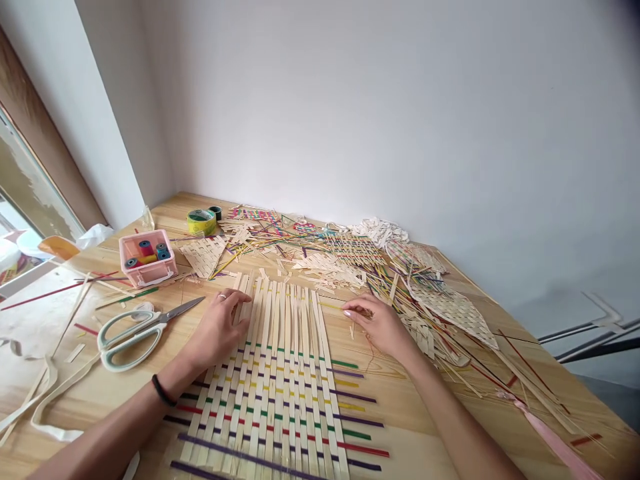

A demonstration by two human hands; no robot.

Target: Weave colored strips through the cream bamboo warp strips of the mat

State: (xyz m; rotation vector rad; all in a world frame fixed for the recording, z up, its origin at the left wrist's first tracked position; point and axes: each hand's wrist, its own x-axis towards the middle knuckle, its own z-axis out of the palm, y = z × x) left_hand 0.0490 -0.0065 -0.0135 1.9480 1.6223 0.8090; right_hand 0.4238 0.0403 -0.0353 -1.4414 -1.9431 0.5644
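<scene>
A half-woven mat [280,387] of pale upright strips crossed by green, purple, yellow and red strips lies in front of me. My left hand [225,327], with a ring and a black wrist band, rests on its upper left strips, fingers bent and apart, holding nothing visible. My right hand [373,320] is just right of the mat's upper part, thumb and index finger pinched on the end of a thin yellow strip [330,305]. That strip runs left toward the pale strips, and parts of a yellow line show among them farther up.
White-handled scissors [133,340] lie left of the mat, below a pink box [147,257] of thread spools. Yellow tape [201,221] stands behind. Loose strips and woven scraps [355,250] pile up at the back and right. A pink ribbon [550,437] lies at the right.
</scene>
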